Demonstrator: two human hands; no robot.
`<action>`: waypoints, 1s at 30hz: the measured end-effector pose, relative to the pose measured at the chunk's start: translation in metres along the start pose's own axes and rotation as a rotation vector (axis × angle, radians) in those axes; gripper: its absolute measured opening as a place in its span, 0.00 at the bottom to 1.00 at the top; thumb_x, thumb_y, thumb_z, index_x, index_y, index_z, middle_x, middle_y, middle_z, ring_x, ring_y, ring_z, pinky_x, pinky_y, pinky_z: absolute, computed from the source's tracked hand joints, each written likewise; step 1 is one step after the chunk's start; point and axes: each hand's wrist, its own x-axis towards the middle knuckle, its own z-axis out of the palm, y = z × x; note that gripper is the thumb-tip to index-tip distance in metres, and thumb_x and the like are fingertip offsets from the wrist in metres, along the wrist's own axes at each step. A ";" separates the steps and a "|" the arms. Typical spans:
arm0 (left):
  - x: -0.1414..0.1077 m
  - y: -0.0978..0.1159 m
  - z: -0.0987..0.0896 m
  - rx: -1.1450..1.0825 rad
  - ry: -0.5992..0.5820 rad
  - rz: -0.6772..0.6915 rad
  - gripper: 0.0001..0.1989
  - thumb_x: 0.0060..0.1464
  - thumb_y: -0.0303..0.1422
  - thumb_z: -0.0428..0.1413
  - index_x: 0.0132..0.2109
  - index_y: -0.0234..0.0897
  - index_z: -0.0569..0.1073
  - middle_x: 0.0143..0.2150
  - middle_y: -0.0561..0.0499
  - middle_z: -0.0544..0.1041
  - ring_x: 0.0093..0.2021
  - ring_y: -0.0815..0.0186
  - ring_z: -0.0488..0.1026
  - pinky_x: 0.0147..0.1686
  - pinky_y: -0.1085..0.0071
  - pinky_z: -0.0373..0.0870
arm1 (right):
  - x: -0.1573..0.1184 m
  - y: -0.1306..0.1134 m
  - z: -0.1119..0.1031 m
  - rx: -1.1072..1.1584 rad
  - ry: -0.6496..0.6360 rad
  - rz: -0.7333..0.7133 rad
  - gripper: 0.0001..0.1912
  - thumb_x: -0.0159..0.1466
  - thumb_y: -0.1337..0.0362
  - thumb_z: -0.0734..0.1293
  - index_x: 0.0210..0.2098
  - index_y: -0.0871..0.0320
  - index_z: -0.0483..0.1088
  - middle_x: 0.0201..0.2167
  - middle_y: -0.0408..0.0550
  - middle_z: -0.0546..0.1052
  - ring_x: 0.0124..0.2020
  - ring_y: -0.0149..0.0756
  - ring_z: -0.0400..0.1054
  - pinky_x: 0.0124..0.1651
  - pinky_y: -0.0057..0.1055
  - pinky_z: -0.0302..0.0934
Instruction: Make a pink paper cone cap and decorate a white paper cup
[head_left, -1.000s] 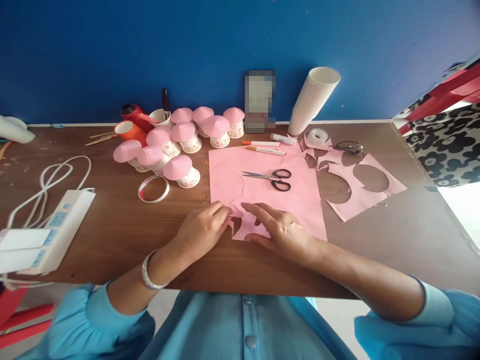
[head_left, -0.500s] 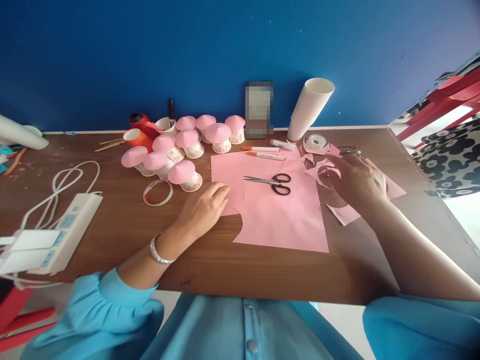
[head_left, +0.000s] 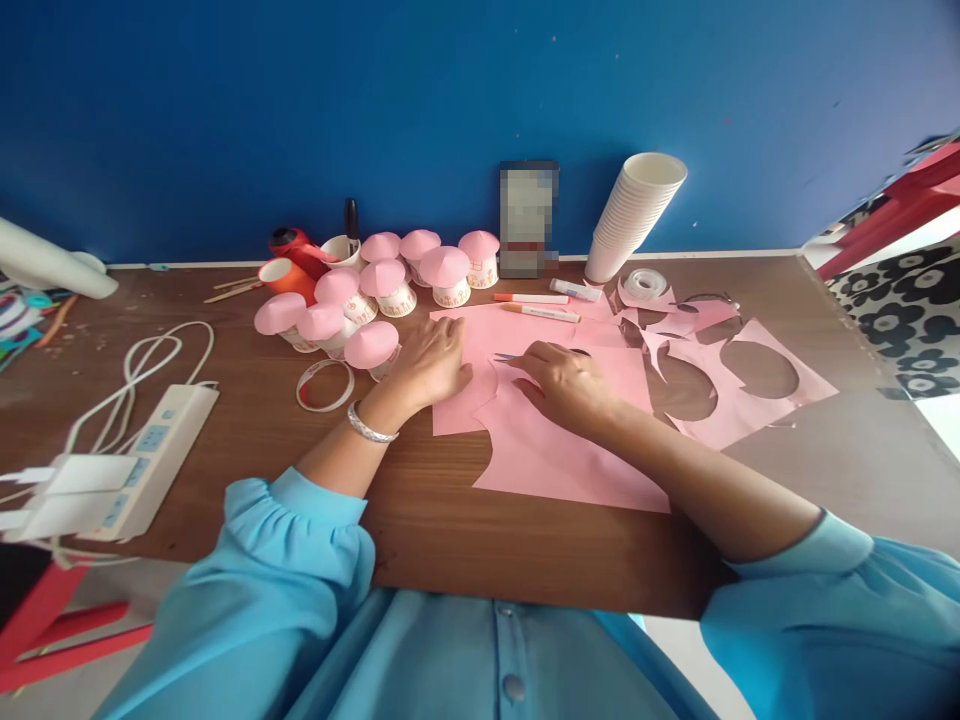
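My left hand [head_left: 439, 365] rests at the left part of a pink paper sheet [head_left: 577, 455], its thumb apart from its fingers, holding nothing I can see. Curved pieces have been cut from the sheet's left side. Over the middle of the sheet, my right hand [head_left: 566, 385] is closed on a pair of scissors [head_left: 505, 357]. Their blade tips point left from under the fingers, and most of the black handles are hidden by the hand. Beyond lie two orange-and-white markers [head_left: 544, 313] and a white glue stick [head_left: 576, 290].
Several paper cups with pink cone roofs [head_left: 444, 268] stand at the back left, near a tape roll [head_left: 325, 386]. A stack of white cups [head_left: 634, 220] and a phone [head_left: 529, 220] lean near the wall. Pink offcuts [head_left: 731, 400] lie right; a power strip [head_left: 161, 450] lies left.
My right hand has moved left from the offcuts onto the scissors, uncovering the holed pink scraps. My left hand has moved slightly forward and right onto the sheet.
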 end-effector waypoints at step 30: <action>0.033 -0.011 -0.040 -0.113 -0.384 -0.060 0.26 0.43 0.31 0.59 0.53 0.37 0.69 0.57 0.38 0.75 0.50 0.49 0.75 0.42 0.62 0.70 | 0.021 -0.003 0.038 0.148 0.114 -0.014 0.15 0.71 0.61 0.63 0.54 0.55 0.76 0.51 0.54 0.76 0.49 0.46 0.72 0.44 0.37 0.65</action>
